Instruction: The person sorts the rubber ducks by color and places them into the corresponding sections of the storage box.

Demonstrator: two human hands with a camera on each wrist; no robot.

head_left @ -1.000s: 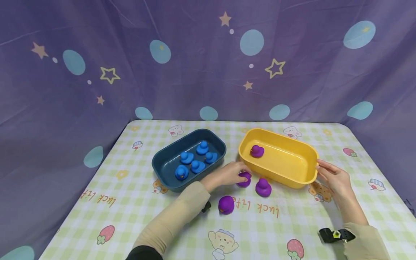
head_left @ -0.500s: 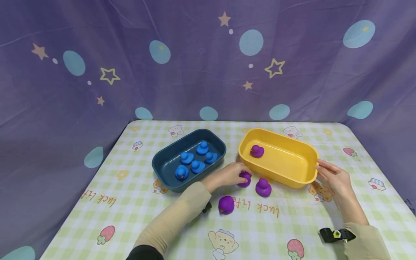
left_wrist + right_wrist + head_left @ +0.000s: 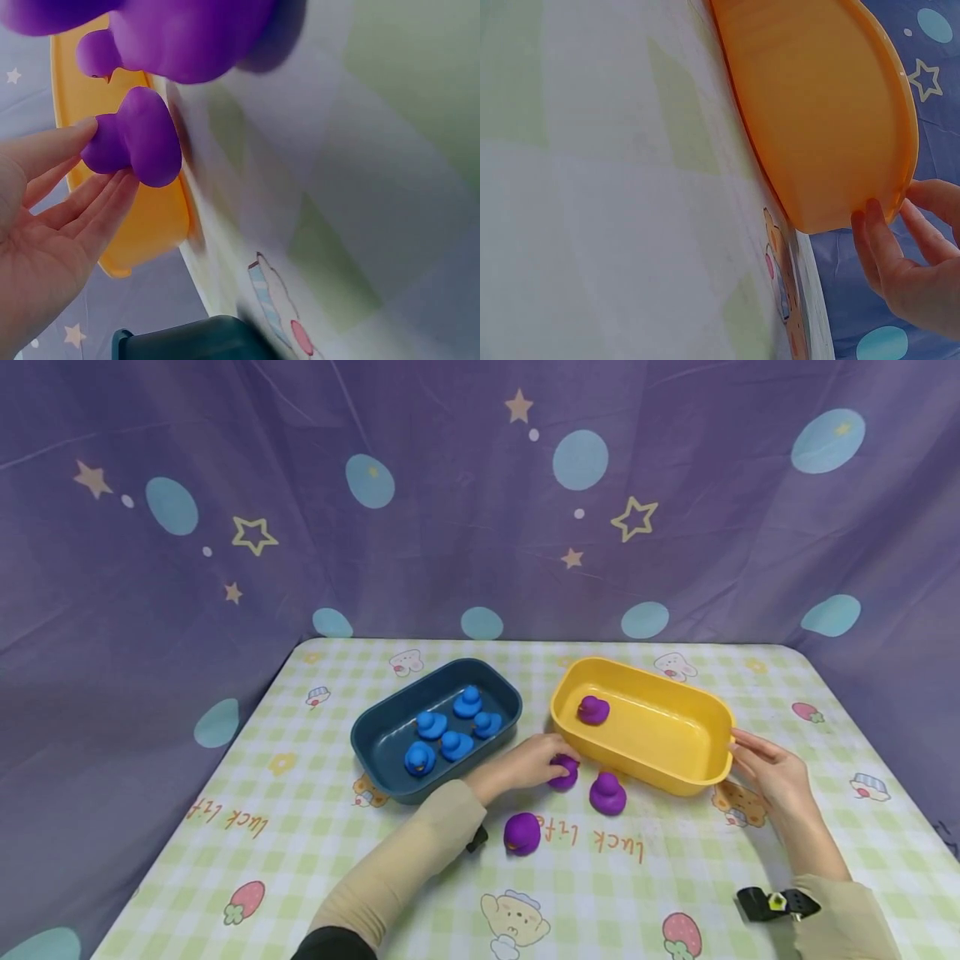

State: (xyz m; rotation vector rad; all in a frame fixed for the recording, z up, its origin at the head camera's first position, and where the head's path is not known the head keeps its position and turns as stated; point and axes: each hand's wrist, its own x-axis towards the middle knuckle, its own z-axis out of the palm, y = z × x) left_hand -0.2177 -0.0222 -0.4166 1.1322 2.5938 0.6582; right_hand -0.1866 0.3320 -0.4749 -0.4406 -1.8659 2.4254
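Observation:
My left hand (image 3: 528,762) pinches a purple rubber duck (image 3: 564,774) between thumb and fingertips, in front of the yellow basin (image 3: 663,735). In the left wrist view this duck (image 3: 156,142) is tilted on its side by the camera's angle. To its right sits a second purple duck (image 3: 607,794); a third (image 3: 522,834) lies nearer me. One more purple duck (image 3: 593,710) is inside the basin at its left end. The fingers of my right hand (image 3: 776,781) touch the basin's right end from outside; the right wrist view shows the fingertips (image 3: 875,210) against its outer wall.
Left of the yellow basin stands a dark blue basin (image 3: 386,727) with several blue ducks (image 3: 456,745) in it. My left forearm (image 3: 412,860) passes by its front right corner. A green checked cloth (image 3: 420,910) covers the table, with a purple curtain (image 3: 450,560) behind.

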